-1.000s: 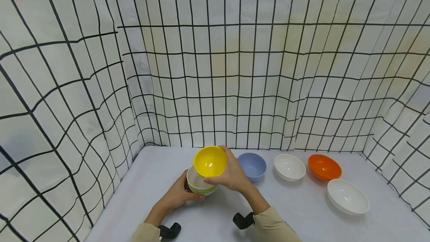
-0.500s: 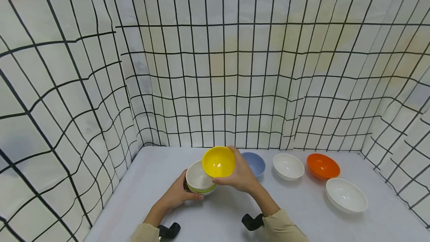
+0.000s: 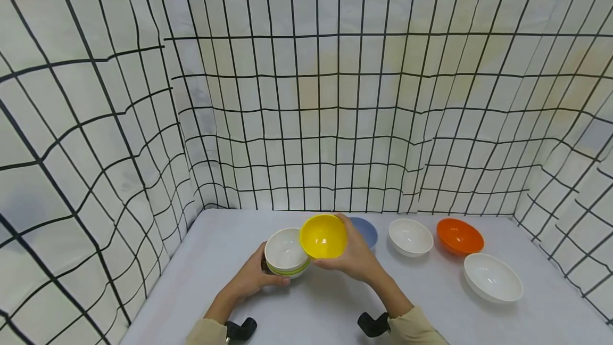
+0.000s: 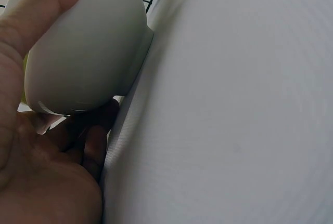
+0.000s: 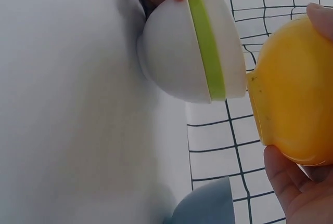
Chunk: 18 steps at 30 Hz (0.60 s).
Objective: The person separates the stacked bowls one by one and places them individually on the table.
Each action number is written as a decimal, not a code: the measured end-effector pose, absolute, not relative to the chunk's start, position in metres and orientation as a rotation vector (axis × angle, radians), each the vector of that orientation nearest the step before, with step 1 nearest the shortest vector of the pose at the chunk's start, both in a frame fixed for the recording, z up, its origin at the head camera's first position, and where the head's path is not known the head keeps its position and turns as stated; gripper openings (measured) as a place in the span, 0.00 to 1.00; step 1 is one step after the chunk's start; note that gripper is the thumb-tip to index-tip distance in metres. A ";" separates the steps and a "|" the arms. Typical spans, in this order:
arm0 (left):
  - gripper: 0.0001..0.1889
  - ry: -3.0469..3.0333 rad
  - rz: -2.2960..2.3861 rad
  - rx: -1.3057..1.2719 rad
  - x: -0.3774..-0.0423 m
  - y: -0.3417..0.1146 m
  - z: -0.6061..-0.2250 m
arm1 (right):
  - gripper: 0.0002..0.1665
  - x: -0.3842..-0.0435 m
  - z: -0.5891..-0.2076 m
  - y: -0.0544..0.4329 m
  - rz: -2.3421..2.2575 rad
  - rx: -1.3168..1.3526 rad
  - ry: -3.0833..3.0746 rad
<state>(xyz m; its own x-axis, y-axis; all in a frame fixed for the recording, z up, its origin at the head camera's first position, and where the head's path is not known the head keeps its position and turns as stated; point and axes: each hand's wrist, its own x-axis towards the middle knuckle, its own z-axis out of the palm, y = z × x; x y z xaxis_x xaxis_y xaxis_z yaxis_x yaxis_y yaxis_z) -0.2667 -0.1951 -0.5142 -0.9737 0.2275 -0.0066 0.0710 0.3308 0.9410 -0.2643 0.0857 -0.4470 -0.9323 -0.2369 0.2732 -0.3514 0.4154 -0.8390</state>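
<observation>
My left hand [image 3: 254,274] is curled round the side of a stack of bowls on the table, thumb toward me. At the top sits a white bowl [image 3: 286,249]; a green bowl [image 5: 207,47] shows as a band between it and the lower white bowl [image 5: 169,52]. My right hand [image 3: 353,255] grips a yellow bowl [image 3: 323,236] by its right side, thumb below. The yellow bowl is raised beside the stack, tilted toward me, and overlaps the stack's right rim in the head view. Its foot faces the stack in the right wrist view.
Behind my right hand stands a blue bowl [image 3: 365,232], partly hidden. Farther right are a small white bowl [image 3: 411,238], an orange bowl [image 3: 460,237] and a larger white bowl [image 3: 493,278]. A white-backed black grid [image 3: 306,137] encloses the white table [image 3: 316,318].
My right hand has moved the yellow bowl rightward from over the stack, lowering it slightly at the end, uncovering more of the top white bowl. My left hand stays on the stack.
</observation>
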 end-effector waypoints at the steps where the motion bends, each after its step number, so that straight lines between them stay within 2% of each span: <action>1: 0.57 2.448 1.723 0.278 -0.266 -0.195 -0.514 | 0.70 -0.263 -0.447 0.088 1.552 0.515 -2.552; 5: 0.57 2.437 1.740 0.270 -0.266 -0.194 -0.512 | 0.72 -0.257 -0.449 0.099 1.522 0.442 -2.580; 12: 0.57 2.422 1.752 0.278 -0.266 -0.194 -0.512 | 0.69 -0.252 -0.454 0.124 1.464 0.409 -2.606; 18: 0.57 2.422 1.746 0.304 -0.266 -0.195 -0.513 | 0.72 -0.243 -0.457 0.147 1.392 0.310 -2.703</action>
<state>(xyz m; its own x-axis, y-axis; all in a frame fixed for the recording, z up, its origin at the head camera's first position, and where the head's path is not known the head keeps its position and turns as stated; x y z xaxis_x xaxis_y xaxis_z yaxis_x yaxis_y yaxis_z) -0.2662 -0.1949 -0.5134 -0.9698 0.2440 0.0041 0.0810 0.3060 0.9486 -0.2426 0.1467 -0.4568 -0.9757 -0.1404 0.1681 -0.2184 0.5654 -0.7954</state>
